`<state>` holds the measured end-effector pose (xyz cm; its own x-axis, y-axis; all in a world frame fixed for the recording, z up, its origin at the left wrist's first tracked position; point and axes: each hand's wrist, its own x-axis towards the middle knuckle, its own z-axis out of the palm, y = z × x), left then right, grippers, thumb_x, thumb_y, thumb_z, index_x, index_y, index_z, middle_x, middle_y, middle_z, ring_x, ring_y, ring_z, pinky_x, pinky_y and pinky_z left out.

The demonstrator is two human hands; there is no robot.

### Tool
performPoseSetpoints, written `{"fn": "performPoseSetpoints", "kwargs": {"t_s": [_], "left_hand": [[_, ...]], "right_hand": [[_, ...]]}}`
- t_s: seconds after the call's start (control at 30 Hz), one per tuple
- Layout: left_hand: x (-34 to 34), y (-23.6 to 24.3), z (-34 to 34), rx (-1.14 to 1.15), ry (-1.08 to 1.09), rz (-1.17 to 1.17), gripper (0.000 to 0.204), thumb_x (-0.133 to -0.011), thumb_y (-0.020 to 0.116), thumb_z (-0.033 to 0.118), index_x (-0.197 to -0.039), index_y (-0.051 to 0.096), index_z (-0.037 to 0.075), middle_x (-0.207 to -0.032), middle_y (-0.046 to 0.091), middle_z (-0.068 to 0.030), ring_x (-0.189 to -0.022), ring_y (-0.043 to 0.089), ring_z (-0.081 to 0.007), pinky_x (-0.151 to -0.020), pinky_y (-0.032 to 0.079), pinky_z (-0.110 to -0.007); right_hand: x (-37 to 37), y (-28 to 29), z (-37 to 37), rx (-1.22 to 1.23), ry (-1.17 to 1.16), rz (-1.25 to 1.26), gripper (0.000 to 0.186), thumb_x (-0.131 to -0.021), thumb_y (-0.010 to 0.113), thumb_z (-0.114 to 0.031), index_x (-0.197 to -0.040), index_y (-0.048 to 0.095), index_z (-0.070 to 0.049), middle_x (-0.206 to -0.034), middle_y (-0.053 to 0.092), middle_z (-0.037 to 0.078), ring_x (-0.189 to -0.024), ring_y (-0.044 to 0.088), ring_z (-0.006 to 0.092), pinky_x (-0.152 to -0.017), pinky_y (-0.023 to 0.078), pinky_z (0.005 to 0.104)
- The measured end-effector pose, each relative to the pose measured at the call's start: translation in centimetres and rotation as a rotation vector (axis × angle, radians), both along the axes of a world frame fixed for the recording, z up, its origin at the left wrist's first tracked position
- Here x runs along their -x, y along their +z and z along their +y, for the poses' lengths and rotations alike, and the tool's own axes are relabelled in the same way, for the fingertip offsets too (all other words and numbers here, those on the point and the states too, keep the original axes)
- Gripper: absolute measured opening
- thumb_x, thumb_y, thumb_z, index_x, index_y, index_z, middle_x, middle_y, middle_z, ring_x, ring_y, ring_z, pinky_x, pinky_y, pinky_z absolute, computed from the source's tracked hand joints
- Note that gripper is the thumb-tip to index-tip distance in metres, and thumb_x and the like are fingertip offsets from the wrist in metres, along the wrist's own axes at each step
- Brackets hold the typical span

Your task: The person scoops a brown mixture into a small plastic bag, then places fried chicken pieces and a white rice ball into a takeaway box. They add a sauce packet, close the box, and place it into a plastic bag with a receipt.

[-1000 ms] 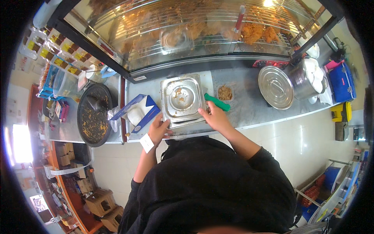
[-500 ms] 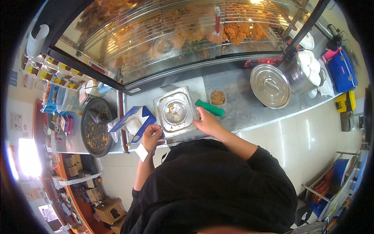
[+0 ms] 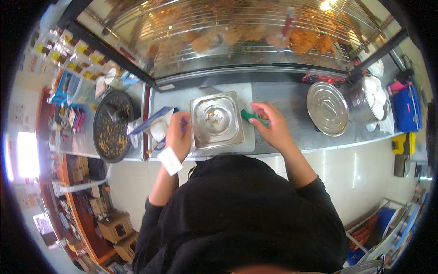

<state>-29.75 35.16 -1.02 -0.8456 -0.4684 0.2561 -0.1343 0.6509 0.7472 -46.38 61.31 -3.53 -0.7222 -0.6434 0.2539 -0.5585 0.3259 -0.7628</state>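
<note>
Steel pan (image 3: 216,121) sits dead centre on the counter (image 3: 283,98), between both hands. Left hand (image 3: 178,134) touches its left rim, closed, probably pinching a small blue thing. Right hand (image 3: 271,123) grips green tool (image 3: 253,118), long axis slanting toward the pan's right edge

Steel pan (image 3: 216,121) hemmed by blue box (image 3: 153,128) left; bare counter (image 3: 287,98) right before lid (image 3: 327,108).

A loose black top (image 3: 242,219) is worn, its long sleeves pushed up, leaving both forearms bare.
</note>
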Motion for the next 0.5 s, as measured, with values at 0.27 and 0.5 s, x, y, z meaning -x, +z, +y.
{"fn": "performPoseSetpoints", "kwargs": {"t_s": [0.27, 0.5], "left_hand": [[1.6, 3.9, 2.8, 0.026, -0.415, -0.213, 0.022, -0.091, 0.062, 0.024, -0.108, 0.064, 0.01, -0.101, 0.067, -0.0137, -0.093, 0.064, -0.0346, -0.079, 0.05, -0.044], [-4.8, 2.6, -2.4, -0.087, -0.05, -0.27, 0.02, -0.094, 0.06, 0.024, -0.11, 0.066, 0.012, -0.102, 0.068, -0.0125, -0.087, 0.066, -0.0297, -0.078, 0.051, -0.04]], "right_hand": [[2.6, -2.5, -3.0, -0.634, -0.308, -0.021, 0.084, -0.07, 0.081, -0.046, -0.136, 0.048, -0.007, -0.128, 0.055, 0.019, -0.117, 0.054, 0.0368, -0.093, 0.047, 0.0508], [2.9, -7.8, -3.0, -0.942, -0.575, 0.02, 0.088, -0.072, 0.07, -0.066, -0.138, 0.045, -0.014, -0.13, 0.048, 0.017, -0.12, 0.051, 0.0375, -0.091, 0.047, 0.056]]}}
